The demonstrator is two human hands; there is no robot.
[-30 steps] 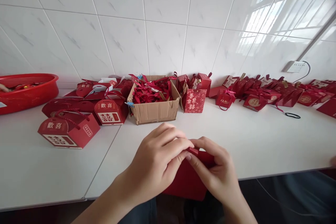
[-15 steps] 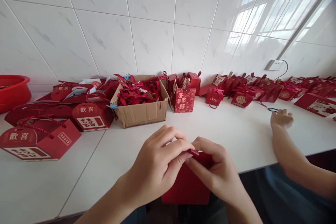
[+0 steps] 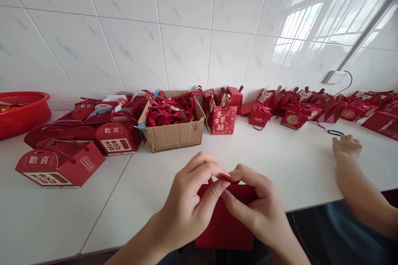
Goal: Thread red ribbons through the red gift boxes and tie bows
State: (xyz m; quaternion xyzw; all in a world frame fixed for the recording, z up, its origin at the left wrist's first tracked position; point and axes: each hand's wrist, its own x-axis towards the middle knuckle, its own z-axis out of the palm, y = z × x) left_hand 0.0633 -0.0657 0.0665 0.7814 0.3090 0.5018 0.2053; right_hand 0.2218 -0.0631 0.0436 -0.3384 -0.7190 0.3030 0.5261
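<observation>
A plain dark red box [image 3: 225,223] is low in the centre, at the table's front edge. Both hands meet over its top, fingertips almost touching. My left hand [image 3: 197,194] pinches a small red strip [image 3: 226,177] that sticks up at the top of the box. On the other side, my right hand [image 3: 253,203] has thumb and forefinger closed on the box's top edge. The fingers hide part of what they grip. Behind them stands a red card box with gold writing [image 3: 224,121].
A cardboard box of red ribbons [image 3: 175,134] stands behind my hands. Red gift boxes [image 3: 62,163] and a red basin [image 3: 25,114] are at left. More red boxes [image 3: 292,120] line the wall at right, near another person's hand [image 3: 347,147].
The view has shifted a little left, so things appear further right. My left fingers have lifted slightly, and the red strip between them shows at a changed angle.
</observation>
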